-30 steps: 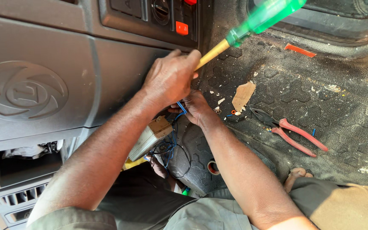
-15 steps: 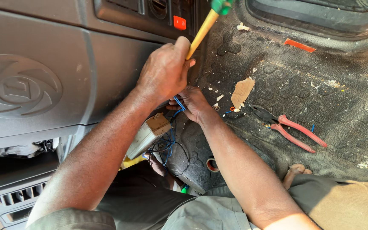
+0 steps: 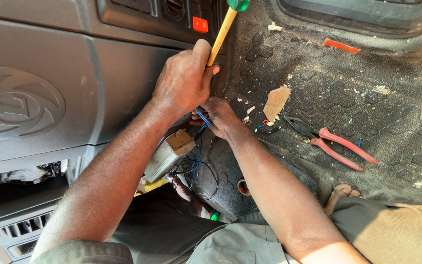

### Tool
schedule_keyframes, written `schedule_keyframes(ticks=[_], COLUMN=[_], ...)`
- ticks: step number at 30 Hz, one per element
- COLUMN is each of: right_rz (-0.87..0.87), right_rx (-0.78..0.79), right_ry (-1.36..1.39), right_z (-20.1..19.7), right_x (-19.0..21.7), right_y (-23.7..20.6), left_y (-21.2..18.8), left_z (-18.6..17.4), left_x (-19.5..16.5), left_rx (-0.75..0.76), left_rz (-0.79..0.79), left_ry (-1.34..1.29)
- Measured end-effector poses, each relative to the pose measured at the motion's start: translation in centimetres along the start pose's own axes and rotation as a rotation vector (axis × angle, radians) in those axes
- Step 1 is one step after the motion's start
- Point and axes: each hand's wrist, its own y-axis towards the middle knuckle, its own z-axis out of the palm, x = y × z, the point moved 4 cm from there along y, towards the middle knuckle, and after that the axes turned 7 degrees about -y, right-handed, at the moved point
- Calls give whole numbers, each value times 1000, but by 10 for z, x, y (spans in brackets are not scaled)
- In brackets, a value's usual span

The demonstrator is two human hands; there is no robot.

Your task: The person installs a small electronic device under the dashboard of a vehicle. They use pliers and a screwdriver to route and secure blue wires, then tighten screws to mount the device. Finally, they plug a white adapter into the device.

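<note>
My left hand (image 3: 184, 80) is closed around a screwdriver (image 3: 222, 32) with a yellow shaft and green handle end, held against the lower edge of the grey dashboard (image 3: 50, 83). The tool points up and slightly right. Just below, my right hand (image 3: 218, 117) pinches a blue wire (image 3: 202, 116) that runs down to a tangle of blue and black wires (image 3: 194, 168). A small beige box-shaped unit (image 3: 169, 154) hangs beside those wires, under my left forearm.
Red-handled pliers (image 3: 333, 144) lie on the dirty black floor mat (image 3: 367, 88) to the right. A scrap of cardboard (image 3: 275, 101) and an orange strip (image 3: 340, 46) lie on the mat. A red button (image 3: 200, 24) sits on the dash panel. A bare foot (image 3: 340, 193) shows lower right.
The screwdriver has swung from leaning far right to nearly upright. My left hand shifted slightly up with it. My right hand stayed on the blue wire.
</note>
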Motion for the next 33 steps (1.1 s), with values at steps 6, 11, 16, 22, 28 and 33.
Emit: schedule_keyframes(ticks=[6, 11, 16, 22, 28, 33], right_rz=[-14, 18, -29, -38, -37, -20], right_rx=[21, -70, -98, -43, -39, -78], right_ry=[15, -30, -65, -33, -32, -58], right_z=[3, 3, 0, -4, -3, 4], right_x=[2, 1, -4, -9, -6, 3], right_y=[-2, 0, 6, 10, 5, 2], left_y=[1, 4, 6, 10, 9, 8], left_z=[2, 5, 7, 12, 16, 19], left_x=[0, 0, 0, 5, 6, 9], left_rx=[45, 113, 98, 132, 120, 137], left_rz=[-15, -51, 34, -18, 2, 0], left_ry=[35, 58, 65, 101, 147, 152])
